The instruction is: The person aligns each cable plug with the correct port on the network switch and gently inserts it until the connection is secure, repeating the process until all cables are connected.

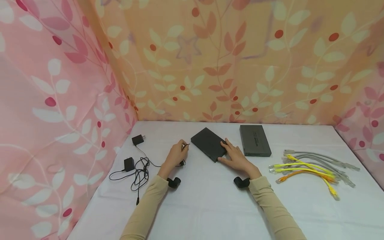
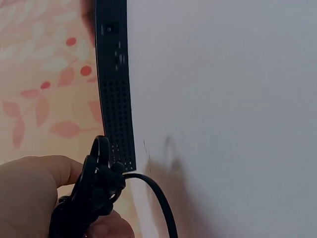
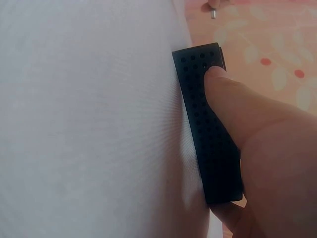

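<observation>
My left hand (image 1: pixel 177 152) pinches the plug end of a thin black power cable, just left of a black network switch (image 1: pixel 207 141). The small metal plug tip (image 3: pixel 213 14) shows at the top of the right wrist view. A folded bunch of the black cable (image 2: pixel 94 186) hangs by the left thumb. The switch lies turned at an angle; its narrow side, with a round power jack (image 2: pixel 111 29) and vent holes, shows in the left wrist view. My right hand (image 1: pixel 237 158) grips the switch's near right end, thumb (image 3: pixel 230 99) against a vented side.
A second network switch (image 1: pixel 255 140) lies behind on the right. Several grey, yellow and orange network cables (image 1: pixel 312 168) are piled at the right. Two black power adapters, one at the back (image 1: pixel 138 139) and one nearer (image 1: pixel 129 164), sit left with tangled cord (image 1: pixel 141 173). Patterned cloth surrounds the white table.
</observation>
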Action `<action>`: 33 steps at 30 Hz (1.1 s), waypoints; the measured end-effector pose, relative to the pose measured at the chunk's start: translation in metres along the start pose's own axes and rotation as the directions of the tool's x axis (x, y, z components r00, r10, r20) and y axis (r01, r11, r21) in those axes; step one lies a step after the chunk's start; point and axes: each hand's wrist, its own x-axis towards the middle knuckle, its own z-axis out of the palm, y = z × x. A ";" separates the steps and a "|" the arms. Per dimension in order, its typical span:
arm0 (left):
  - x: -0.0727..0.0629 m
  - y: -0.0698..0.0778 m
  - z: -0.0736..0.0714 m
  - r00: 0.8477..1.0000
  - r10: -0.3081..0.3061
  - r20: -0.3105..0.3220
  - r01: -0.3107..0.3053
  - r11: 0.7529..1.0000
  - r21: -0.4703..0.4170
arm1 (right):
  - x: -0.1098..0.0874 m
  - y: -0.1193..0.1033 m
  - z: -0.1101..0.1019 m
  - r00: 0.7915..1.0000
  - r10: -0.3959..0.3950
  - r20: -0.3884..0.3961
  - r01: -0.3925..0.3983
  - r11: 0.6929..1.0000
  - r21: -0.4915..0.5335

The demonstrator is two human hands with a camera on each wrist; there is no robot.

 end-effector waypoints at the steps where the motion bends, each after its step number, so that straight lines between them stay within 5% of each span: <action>1: -0.001 0.002 0.002 1.000 0.002 0.010 -0.002 1.000 -0.002 | 0.000 0.000 0.000 1.000 -0.001 0.001 0.001 1.000 -0.001; 33: -0.020 0.034 0.036 0.974 0.053 0.220 -0.052 0.999 -0.014 | 0.002 0.001 -0.001 1.000 -0.005 -0.001 0.005 1.000 -0.007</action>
